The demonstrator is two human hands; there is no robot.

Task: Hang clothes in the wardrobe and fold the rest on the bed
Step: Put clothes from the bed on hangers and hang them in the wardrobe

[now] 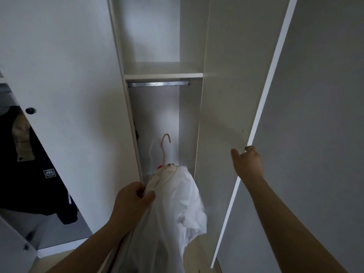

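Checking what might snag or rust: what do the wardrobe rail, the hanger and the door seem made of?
The rail looks like bare metal: silvery grey, with streaky highlights. The hanger seems plastic or coated wire, I cannot tell which: pale pink, smooth hook. The door looks like white laminated board: flat, matte, square-edged.

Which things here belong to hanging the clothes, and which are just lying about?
Job: white shirt on a hanger, gripped by the left hand; rail; door, held at its edge by the right hand.
Lying about: dark jacket; shelf; knob.
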